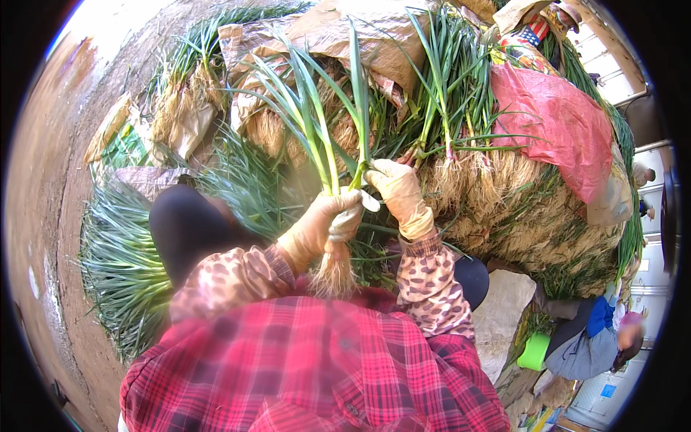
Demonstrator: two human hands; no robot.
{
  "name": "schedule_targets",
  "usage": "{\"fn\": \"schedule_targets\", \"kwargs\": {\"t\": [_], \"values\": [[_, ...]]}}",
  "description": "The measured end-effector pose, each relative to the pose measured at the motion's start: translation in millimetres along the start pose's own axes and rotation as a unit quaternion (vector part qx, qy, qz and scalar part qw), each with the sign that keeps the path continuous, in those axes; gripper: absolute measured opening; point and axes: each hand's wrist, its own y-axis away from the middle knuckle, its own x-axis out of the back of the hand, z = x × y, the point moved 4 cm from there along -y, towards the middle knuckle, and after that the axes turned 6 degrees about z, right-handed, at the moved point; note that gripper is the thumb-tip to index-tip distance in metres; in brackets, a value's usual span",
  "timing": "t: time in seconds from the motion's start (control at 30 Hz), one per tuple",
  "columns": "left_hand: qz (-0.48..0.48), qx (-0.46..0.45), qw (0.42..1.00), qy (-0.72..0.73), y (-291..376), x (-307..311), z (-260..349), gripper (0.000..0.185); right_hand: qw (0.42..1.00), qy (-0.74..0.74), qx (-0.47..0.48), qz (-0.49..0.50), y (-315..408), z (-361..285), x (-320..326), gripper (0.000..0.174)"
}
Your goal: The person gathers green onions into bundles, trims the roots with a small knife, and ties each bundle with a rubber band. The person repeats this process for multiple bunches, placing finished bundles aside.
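My left hand (324,218), in a pale rubber glove, grips a small bunch of green stalks (329,146) that look like green garlic or scallions. The leaves stand up above the fist, and the pale stringy roots (333,272) hang below it. At the right side of the bunch, my right hand (398,195), also gloved, has its fingertips closed at the low part of one stalk (360,171). The fingertips hide the exact place they hold. A loose white glove fingertip (371,202) sticks out beside the left fist.
A large heap of rooted stalks (480,178) rises at the right, partly under red plastic sheeting (550,119). Brown woven sacking (372,38) covers more stalks ahead. Bundled stalks (129,264) lie left of my knee (186,229). Another person (586,340) is at lower right, near a green container (534,351).
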Motion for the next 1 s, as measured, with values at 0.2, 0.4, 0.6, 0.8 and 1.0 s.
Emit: {"fn": "schedule_targets", "kwargs": {"t": [0.2, 0.4, 0.6, 0.8, 1.0], "values": [[0.080, -0.121, 0.985, -0.098, 6, -7, 31, 0.025, 0.894, 0.382, -0.151, -0.176, 50, 30, 1, 0.021], [0.072, -0.036, 0.994, -0.077, -1, -4, 12, 0.020, 0.996, 0.022, -0.087, 0.011, 50, 3, 15, 0.028], [-0.046, 0.019, 0.998, 0.034, 5, -17, 7, 0.021, 0.930, -0.321, -0.147, -0.105, -4, -12, -5, 0.031], [0.209, -0.106, 0.943, -0.235, 5, 2, 30, 0.021, 0.998, -0.017, 0.036, -0.056, 42, -57, 46, 0.015], [0.234, -0.038, 0.924, -0.301, -12, 3, -3, 0.012, 0.951, -0.106, -0.264, -0.121, 43, -8, 27, 0.043]]}}
